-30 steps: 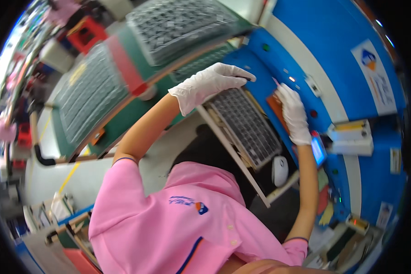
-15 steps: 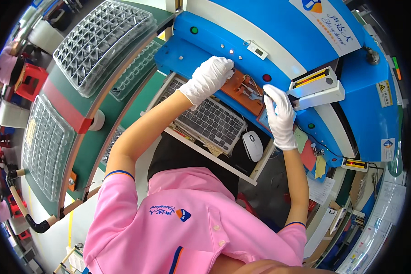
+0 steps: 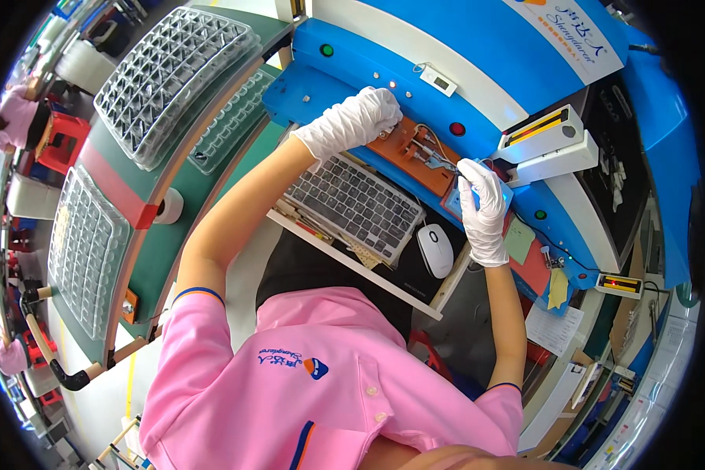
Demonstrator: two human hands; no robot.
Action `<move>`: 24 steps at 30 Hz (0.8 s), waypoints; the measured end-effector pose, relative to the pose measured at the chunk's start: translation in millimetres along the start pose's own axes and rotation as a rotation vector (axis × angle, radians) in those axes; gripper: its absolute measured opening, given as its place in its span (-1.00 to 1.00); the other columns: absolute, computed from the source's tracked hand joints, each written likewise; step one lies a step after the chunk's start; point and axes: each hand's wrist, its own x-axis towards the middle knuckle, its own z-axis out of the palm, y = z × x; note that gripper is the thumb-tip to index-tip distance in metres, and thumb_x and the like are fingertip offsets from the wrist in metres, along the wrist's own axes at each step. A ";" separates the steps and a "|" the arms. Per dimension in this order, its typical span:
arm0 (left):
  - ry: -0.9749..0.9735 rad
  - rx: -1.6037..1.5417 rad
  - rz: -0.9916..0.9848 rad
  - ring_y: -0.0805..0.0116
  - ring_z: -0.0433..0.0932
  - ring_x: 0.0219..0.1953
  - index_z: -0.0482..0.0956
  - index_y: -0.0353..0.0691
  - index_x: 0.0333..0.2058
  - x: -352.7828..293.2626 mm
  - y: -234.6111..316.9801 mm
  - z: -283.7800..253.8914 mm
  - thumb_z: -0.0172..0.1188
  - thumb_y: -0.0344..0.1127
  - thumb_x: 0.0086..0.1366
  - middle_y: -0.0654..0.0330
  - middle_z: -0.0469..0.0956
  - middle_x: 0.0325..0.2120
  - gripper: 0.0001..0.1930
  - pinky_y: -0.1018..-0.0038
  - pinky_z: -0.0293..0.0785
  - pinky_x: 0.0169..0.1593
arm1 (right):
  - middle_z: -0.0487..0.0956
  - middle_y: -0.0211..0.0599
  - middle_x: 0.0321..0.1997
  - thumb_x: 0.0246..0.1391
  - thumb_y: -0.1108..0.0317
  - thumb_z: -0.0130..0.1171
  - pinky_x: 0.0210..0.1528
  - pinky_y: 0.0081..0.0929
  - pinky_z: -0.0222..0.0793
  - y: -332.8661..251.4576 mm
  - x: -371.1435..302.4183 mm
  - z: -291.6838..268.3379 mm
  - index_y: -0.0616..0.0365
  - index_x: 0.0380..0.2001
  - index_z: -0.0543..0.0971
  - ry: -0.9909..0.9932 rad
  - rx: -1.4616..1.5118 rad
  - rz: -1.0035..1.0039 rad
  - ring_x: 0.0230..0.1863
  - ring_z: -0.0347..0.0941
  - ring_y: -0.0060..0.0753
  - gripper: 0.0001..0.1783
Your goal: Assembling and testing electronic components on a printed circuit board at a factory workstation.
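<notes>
My left hand, in a white glove, is closed at the left end of an orange fixture. Its curled fingers hide whatever lies in them. Metal parts and thin wires sit on the fixture's middle. At the fixture's right end is my right hand, gloved in white too, its fingers bent toward the thumb. I cannot make out what is pinched there. A blue box-like piece lies partly behind its fingers. Both hands are at the front ledge of a blue machine.
Below the ledge, a drawer holds a keyboard and a white mouse. Clear plastic trays stand on the green rack at left. A white sensor bar juts out beside my right hand. Coloured notes hang at right.
My right hand has shifted slightly right and down; my left wrist has swung a little upward. At far right, a dark recess shows where a blue panel was. The view has shifted slightly.
</notes>
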 end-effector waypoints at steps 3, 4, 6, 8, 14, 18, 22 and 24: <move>0.025 -0.110 -0.032 0.11 0.55 -0.10 0.67 -0.18 -0.17 -1.8 0.8 -1.6 0.22 -0.37 0.32 0.16 0.57 -0.14 -0.86 0.34 0.54 0.01 | 0.63 -0.23 -0.02 0.19 0.55 0.20 -0.01 -0.34 0.48 2.2 -0.8 3.9 0.14 -0.01 0.59 0.012 0.015 -0.012 -0.08 0.55 -0.19 -0.71; 0.039 -0.170 -0.047 0.12 0.55 -0.09 0.67 -0.18 -0.18 -1.1 2.6 -2.7 0.22 -0.37 0.32 0.15 0.58 -0.14 -0.86 0.34 0.54 0.02 | 0.63 -0.23 -0.02 0.19 0.55 0.20 -0.01 -0.34 0.48 2.4 -1.3 3.9 0.14 -0.01 0.59 0.008 0.022 -0.011 -0.09 0.55 -0.19 -0.71; -0.011 -0.036 -0.065 0.12 0.56 -0.09 0.67 -0.17 -0.17 1.7 5.6 -4.1 0.22 -0.36 0.32 0.15 0.58 -0.14 -0.86 0.34 0.53 0.03 | 0.63 -0.23 -0.02 0.18 0.55 0.20 -0.02 -0.34 0.48 2.3 -2.9 4.7 0.14 -0.01 0.59 0.006 0.034 -0.005 -0.10 0.55 -0.20 -0.71; -0.103 0.227 -0.091 0.13 0.56 -0.07 0.67 -0.16 -0.15 7.7 11.0 -6.0 0.23 -0.35 0.32 0.14 0.57 -0.13 -0.84 0.33 0.52 0.05 | 0.63 -0.23 -0.03 0.17 0.56 0.21 -0.02 -0.34 0.48 2.2 -4.6 4.7 0.13 -0.02 0.59 0.010 0.029 -0.004 -0.11 0.55 -0.20 -0.70; -0.234 0.620 -0.186 0.12 0.50 0.06 0.64 -0.10 -0.03 10.9 48.0 -7.9 0.24 -0.34 0.28 0.15 0.54 -0.03 -0.72 0.28 0.48 0.13 | 0.63 -0.25 0.01 0.22 0.55 0.19 0.06 -0.36 0.49 3.8 -10.2 -0.1 0.11 -0.02 0.58 -0.005 0.034 0.050 0.00 0.56 -0.21 -0.73; 0.003 0.705 -0.072 0.07 0.41 0.19 0.61 -0.15 -0.04 -6.1 51.6 -0.2 0.24 -0.36 0.21 0.11 0.52 -0.02 -0.69 0.18 0.42 0.19 | 0.63 -0.25 0.01 0.22 0.55 0.18 0.05 -0.37 0.49 4.2 -6.7 3.8 0.12 -0.01 0.58 0.030 0.040 0.033 -0.01 0.57 -0.23 -0.73; -0.093 0.832 0.095 0.00 0.32 0.27 0.60 -0.25 -0.09 -9.9 46.1 -5.5 0.23 -0.38 0.18 0.04 0.51 -0.04 -0.71 0.07 0.35 0.23 | 0.62 -0.25 0.00 0.23 0.55 0.18 0.04 -0.37 0.49 7.9 3.6 16.1 0.13 0.00 0.58 0.058 0.094 0.039 -0.02 0.57 -0.23 -0.72; -0.178 0.876 0.042 0.02 0.22 0.34 0.54 -0.26 0.07 -10.1 48.2 -10.7 0.22 -0.38 0.19 0.07 0.46 0.08 -0.57 0.04 0.26 0.32 | 0.61 -0.24 -0.01 0.22 0.56 0.18 0.04 -0.36 0.49 1.5 17.9 27.3 0.14 0.00 0.58 0.096 0.242 0.128 -0.03 0.57 -0.20 -0.71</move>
